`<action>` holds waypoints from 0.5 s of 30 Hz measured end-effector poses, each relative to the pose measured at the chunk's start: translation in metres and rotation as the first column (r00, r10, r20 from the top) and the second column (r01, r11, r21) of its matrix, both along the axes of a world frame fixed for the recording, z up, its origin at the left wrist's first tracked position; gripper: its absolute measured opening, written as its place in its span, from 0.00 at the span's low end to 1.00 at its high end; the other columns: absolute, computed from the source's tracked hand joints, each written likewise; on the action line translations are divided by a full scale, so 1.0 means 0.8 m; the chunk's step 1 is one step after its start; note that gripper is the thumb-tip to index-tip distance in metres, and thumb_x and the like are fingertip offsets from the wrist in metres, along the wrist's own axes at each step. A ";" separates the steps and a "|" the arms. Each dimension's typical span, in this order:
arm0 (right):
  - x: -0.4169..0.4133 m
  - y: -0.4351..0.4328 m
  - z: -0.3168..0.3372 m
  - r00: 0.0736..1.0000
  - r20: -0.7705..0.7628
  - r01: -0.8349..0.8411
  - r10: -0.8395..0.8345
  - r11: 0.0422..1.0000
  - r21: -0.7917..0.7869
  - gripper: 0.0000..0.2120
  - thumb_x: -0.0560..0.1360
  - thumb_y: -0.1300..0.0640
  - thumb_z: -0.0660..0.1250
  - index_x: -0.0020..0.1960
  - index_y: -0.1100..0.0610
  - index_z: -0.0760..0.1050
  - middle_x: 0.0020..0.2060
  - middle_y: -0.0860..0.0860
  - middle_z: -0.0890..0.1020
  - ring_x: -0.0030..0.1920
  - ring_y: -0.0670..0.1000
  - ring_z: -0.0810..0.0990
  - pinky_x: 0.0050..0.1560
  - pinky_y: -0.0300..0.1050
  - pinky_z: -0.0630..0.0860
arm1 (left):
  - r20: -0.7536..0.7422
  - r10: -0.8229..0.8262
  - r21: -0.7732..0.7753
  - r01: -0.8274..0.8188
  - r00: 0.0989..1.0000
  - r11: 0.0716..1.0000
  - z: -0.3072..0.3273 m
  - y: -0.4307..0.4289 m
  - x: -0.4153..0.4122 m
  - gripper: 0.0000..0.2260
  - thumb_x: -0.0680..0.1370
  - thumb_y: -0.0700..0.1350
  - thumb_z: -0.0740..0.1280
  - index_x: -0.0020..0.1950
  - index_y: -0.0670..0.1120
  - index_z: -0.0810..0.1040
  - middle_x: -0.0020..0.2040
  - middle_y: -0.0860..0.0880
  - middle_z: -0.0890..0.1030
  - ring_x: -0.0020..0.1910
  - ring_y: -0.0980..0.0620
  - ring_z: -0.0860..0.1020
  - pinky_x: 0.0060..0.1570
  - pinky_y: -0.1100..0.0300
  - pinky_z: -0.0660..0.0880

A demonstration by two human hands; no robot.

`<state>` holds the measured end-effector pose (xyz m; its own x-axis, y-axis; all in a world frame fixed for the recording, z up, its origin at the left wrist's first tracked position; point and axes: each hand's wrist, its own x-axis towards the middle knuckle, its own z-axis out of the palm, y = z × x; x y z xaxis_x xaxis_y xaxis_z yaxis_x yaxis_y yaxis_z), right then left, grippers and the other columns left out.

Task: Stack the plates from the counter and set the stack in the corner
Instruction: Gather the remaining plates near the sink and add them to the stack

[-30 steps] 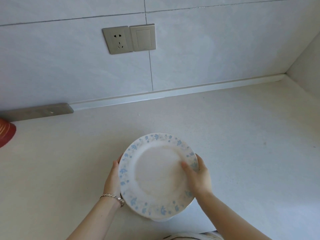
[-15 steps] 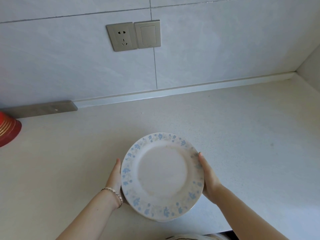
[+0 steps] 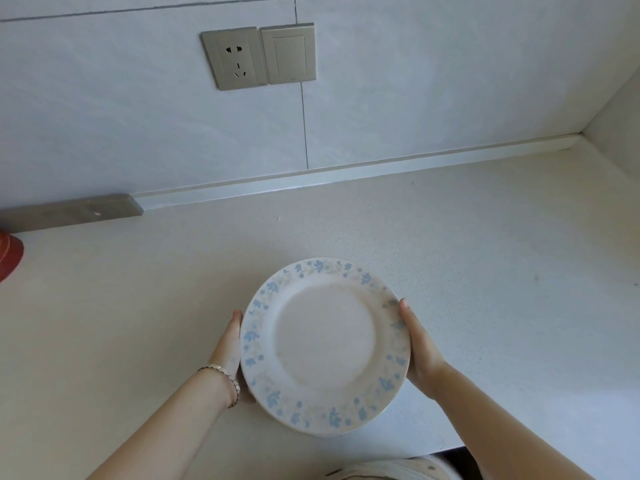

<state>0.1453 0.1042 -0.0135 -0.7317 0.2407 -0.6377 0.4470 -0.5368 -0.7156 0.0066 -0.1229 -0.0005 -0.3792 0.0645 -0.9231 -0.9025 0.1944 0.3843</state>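
A white plate with a blue floral rim point(image 3: 325, 344) is held above the counter near its front edge. It tops a stack; whatever lies beneath it is hidden. My left hand point(image 3: 230, 348) grips the left edge, with a bracelet on the wrist. My right hand point(image 3: 417, 348) grips the right edge, fingers under the rim. The corner of the counter point(image 3: 585, 147) lies far to the right and back, where the two walls meet.
The pale counter point(image 3: 485, 271) runs back to a tiled wall with a socket and switch point(image 3: 259, 57). A red object point(image 3: 8, 254) sits at the left edge. A grey strip point(image 3: 69, 211) lies along the wall base on the left.
My right hand shifted from on top of the plate to its right edge. The plate moved slightly to the right and back, held from both sides.
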 end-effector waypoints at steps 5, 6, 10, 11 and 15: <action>0.018 0.018 -0.020 0.993 0.117 -0.021 0.016 0.999 0.036 0.48 0.54 0.22 0.63 0.70 0.42 0.64 0.68 0.53 0.71 0.70 0.55 0.67 0.72 0.63 0.56 | -0.031 -0.045 0.042 0.047 0.998 0.998 -0.001 -0.003 -0.015 0.37 0.66 0.76 0.51 0.45 0.47 0.82 0.48 0.42 0.84 0.50 0.42 0.80 0.56 0.46 0.74; 0.021 0.021 -0.021 0.991 0.130 -0.023 0.018 0.999 0.033 0.53 0.51 0.22 0.64 0.72 0.43 0.61 0.68 0.55 0.71 0.70 0.56 0.68 0.72 0.63 0.57 | -0.021 -0.075 0.077 0.077 0.997 0.994 0.001 -0.004 -0.017 0.38 0.66 0.77 0.50 0.46 0.47 0.82 0.46 0.42 0.85 0.51 0.42 0.80 0.56 0.45 0.74; 0.023 0.025 -0.032 0.982 0.156 0.121 -0.107 0.989 -0.083 0.50 0.57 0.26 0.61 0.73 0.51 0.61 0.66 0.61 0.72 0.66 0.61 0.71 0.68 0.63 0.64 | -0.003 -0.199 0.173 0.197 0.980 0.965 -0.001 -0.009 -0.026 0.39 0.66 0.76 0.50 0.55 0.48 0.80 0.51 0.43 0.84 0.56 0.43 0.78 0.58 0.45 0.72; 0.022 0.023 -0.035 0.977 0.164 0.158 -0.139 0.982 -0.108 0.46 0.60 0.27 0.60 0.72 0.52 0.63 0.66 0.61 0.72 0.67 0.61 0.70 0.67 0.64 0.65 | -0.003 -0.214 0.198 0.210 0.977 0.957 -0.002 -0.009 -0.027 0.37 0.67 0.75 0.50 0.56 0.48 0.79 0.52 0.43 0.84 0.56 0.43 0.77 0.59 0.45 0.72; 0.019 0.013 -0.048 0.953 0.201 0.242 -0.228 0.969 -0.046 0.37 0.64 0.29 0.59 0.65 0.52 0.70 0.62 0.58 0.76 0.63 0.60 0.74 0.65 0.64 0.68 | -0.058 -0.221 0.256 0.229 0.974 0.939 -0.008 -0.002 -0.028 0.30 0.73 0.69 0.50 0.51 0.49 0.80 0.41 0.45 0.87 0.50 0.46 0.79 0.48 0.51 0.73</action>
